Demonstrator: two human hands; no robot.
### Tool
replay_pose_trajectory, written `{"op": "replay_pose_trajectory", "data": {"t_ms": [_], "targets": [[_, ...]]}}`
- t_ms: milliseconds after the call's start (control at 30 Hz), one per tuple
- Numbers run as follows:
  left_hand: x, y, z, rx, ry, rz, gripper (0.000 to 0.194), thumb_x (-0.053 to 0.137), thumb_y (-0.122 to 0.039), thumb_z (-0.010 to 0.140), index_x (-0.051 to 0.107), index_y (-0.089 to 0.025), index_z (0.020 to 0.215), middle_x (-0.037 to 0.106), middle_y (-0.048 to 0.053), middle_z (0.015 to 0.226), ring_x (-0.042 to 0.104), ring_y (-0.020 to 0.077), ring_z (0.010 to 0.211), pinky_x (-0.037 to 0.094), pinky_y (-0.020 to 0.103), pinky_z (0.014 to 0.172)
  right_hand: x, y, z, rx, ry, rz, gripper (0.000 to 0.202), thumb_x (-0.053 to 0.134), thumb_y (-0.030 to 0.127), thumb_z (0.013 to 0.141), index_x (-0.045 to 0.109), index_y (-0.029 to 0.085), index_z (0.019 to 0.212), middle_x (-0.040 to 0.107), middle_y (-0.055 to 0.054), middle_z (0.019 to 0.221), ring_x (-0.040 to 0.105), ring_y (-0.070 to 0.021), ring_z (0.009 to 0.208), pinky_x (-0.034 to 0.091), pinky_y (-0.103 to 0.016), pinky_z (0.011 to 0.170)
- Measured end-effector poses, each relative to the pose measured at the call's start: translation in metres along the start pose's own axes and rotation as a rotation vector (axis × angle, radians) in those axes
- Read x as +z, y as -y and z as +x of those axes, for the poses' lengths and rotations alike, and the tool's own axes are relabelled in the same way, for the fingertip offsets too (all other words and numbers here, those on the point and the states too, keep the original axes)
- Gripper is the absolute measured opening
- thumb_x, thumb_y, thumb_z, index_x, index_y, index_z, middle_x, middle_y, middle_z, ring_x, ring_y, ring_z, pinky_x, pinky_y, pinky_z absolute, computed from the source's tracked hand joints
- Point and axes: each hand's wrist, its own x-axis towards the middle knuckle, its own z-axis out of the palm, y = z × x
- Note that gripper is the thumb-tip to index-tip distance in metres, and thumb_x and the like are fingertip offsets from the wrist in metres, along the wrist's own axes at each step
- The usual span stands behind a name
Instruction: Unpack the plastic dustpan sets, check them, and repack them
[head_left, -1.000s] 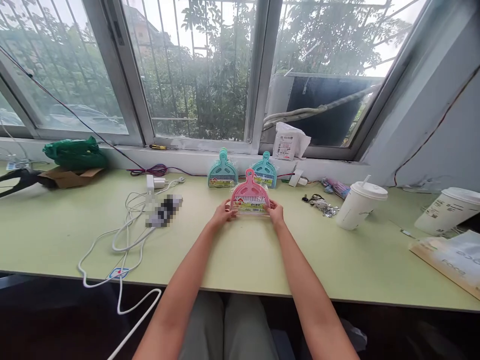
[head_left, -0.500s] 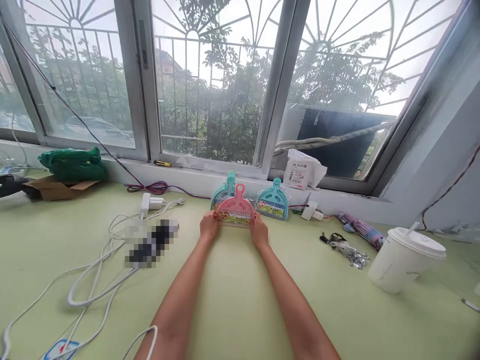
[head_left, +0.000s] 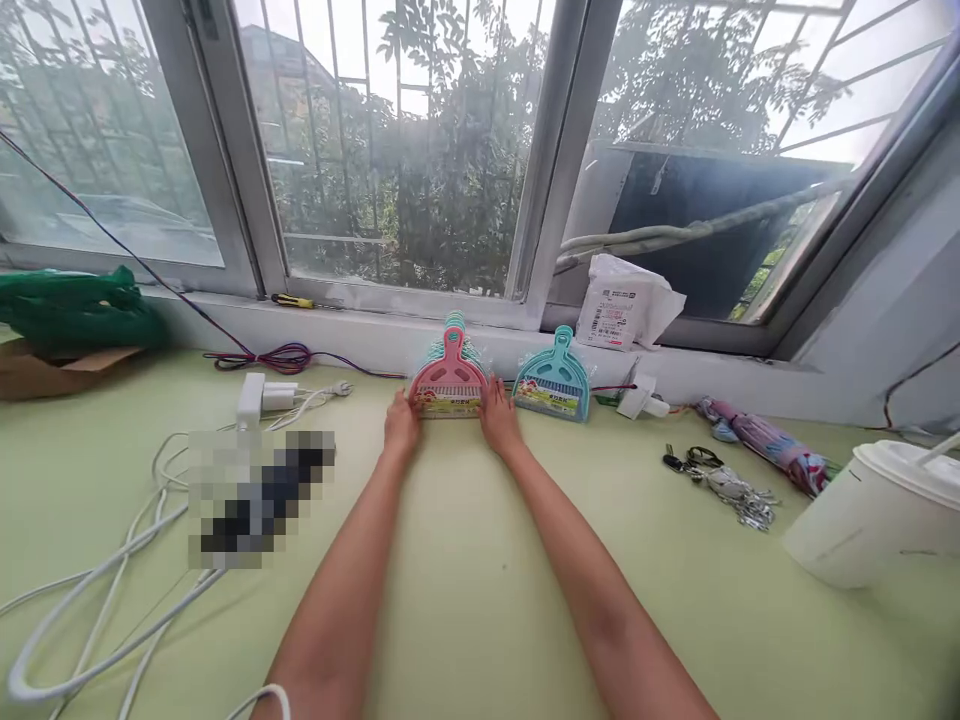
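A pink toy-like dustpan-and-brush set (head_left: 451, 375) in clear packaging stands upright, leaning against a stack of teal dustpan sets (head_left: 455, 322) mostly hidden behind it. My left hand (head_left: 403, 422) rests at its left edge, fingers pointing forward along the side. At the right edge lies my right hand (head_left: 500, 415), fingers stretched out and apart, touching the side of the stack. Another teal dustpan set (head_left: 555, 380) leans on the sill just right of my right hand.
On the left lie a white charger (head_left: 251, 400), white cables (head_left: 97, 610) and a pixelated dark object (head_left: 262, 500). To the right are keys (head_left: 739, 495), a folded umbrella (head_left: 772, 440) and a lidded white cup (head_left: 870, 515). A white packet (head_left: 615, 305) stands on the sill.
The pink dustpan set has moved back against the teal stack. My fingers have loosened from its edges and straightened along the sides. The view has come closer and tilted down.
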Motion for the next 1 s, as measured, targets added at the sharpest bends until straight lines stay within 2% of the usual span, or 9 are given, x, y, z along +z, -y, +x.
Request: {"op": "replay_pose_trajectory", "data": {"t_ms": [133, 233, 367, 400, 467, 567, 667, 867, 1000], "targets": [[0.002, 0.003, 0.005, -0.029, 0.105, -0.028, 0.031, 0.040, -0.029, 0.090, 0.051, -0.014, 0.116, 0.061, 0.018, 0.113, 0.056, 0.0311, 0.110, 0.044, 0.043, 0.091, -0.004, 0.004, -0.001, -0.006, -0.010, 0.064, 0.068, 0.034, 0.037, 0.094, 0.004, 0.017, 0.151, 0.015, -0.012, 0.157, 0.013, -0.0278, 0.145, 0.019, -0.058, 0.112], [0.002, 0.002, 0.004, -0.035, 0.013, -0.028, 0.047, 0.046, -0.033, 0.088, 0.042, -0.010, 0.129, 0.051, 0.021, 0.128, 0.046, 0.0328, 0.124, 0.038, 0.045, 0.100, -0.017, -0.007, 0.000, 0.070, -0.227, 0.134, 0.063, 0.027, 0.041, 0.095, 0.008, 0.018, 0.151, 0.020, -0.013, 0.155, 0.019, -0.0248, 0.143, 0.017, -0.056, 0.112], [-0.004, -0.008, -0.005, 0.077, -0.196, -0.021, 0.069, 0.050, -0.042, 0.086, 0.025, -0.011, 0.141, 0.032, 0.022, 0.144, 0.029, 0.0332, 0.136, 0.032, 0.048, 0.105, -0.048, -0.056, -0.004, 0.578, -0.726, 0.118, 0.056, 0.033, 0.038, 0.093, 0.028, 0.016, 0.144, 0.026, -0.019, 0.151, 0.020, -0.0294, 0.141, 0.018, -0.059, 0.108], [-0.006, -0.013, -0.009, 0.129, -0.240, -0.014, 0.068, 0.048, -0.043, 0.087, 0.023, -0.012, 0.142, 0.029, 0.022, 0.147, 0.027, 0.0325, 0.137, 0.031, 0.048, 0.106, -0.055, -0.072, -0.006, 0.765, -0.778, 0.125, 0.056, 0.037, 0.038, 0.091, 0.031, 0.013, 0.141, 0.028, -0.024, 0.149, 0.023, -0.0330, 0.139, 0.020, -0.060, 0.105], [-0.013, -0.021, -0.017, 0.222, -0.302, 0.010, 0.065, 0.044, -0.042, 0.090, 0.022, -0.014, 0.143, 0.023, 0.020, 0.151, 0.025, 0.0315, 0.138, 0.030, 0.048, 0.106, -0.066, -0.103, -0.011, 1.000, -0.717, 0.173, 0.049, 0.048, 0.036, 0.086, 0.046, 0.013, 0.130, 0.045, -0.026, 0.135, 0.039, -0.0374, 0.127, 0.026, -0.060, 0.098], [-0.019, -0.032, -0.026, 0.309, -0.320, 0.056, 0.061, 0.042, -0.040, 0.091, 0.024, -0.013, 0.143, 0.020, 0.020, 0.152, 0.027, 0.0324, 0.136, 0.028, 0.048, 0.106, -0.072, -0.134, -0.016, 1.034, -0.569, 0.177, 0.025, 0.057, 0.033, 0.081, 0.063, 0.021, 0.102, 0.065, -0.014, 0.111, 0.054, -0.0324, 0.108, 0.029, -0.053, 0.096], [-0.020, -0.036, -0.029, 0.345, -0.311, 0.091, 0.056, 0.041, -0.035, 0.091, 0.028, -0.013, 0.141, 0.022, 0.020, 0.152, 0.030, 0.0326, 0.134, 0.029, 0.047, 0.105, -0.070, -0.142, -0.017, 1.041, -0.558, 0.153, 0.014, 0.056, 0.031, 0.082, 0.064, 0.022, 0.088, 0.068, -0.009, 0.102, 0.056, -0.0290, 0.103, 0.030, -0.048, 0.093], [-0.019, -0.035, -0.030, 0.394, -0.352, 0.106, 0.044, 0.038, -0.028, 0.091, 0.041, -0.013, 0.133, 0.029, 0.021, 0.148, 0.035, 0.0324, 0.131, 0.033, 0.048, 0.100, -0.076, -0.117, -0.025, 1.050, -0.734, 0.134, 0.015, 0.041, 0.019, 0.088, 0.052, 0.019, 0.099, 0.065, -0.014, 0.099, 0.060, -0.0264, 0.096, 0.039, -0.037, 0.079], [-0.023, -0.042, -0.039, 0.533, -0.271, 0.071, 0.041, 0.040, -0.027, 0.090, 0.047, -0.014, 0.129, 0.033, 0.020, 0.147, 0.036, 0.0323, 0.132, 0.033, 0.048, 0.101, -0.094, -0.090, -0.051, 1.005, -0.842, 0.266, 0.016, 0.033, 0.019, 0.091, 0.043, 0.019, 0.103, 0.064, -0.013, 0.099, 0.063, -0.0235, 0.089, 0.042, -0.031, 0.072]]}}
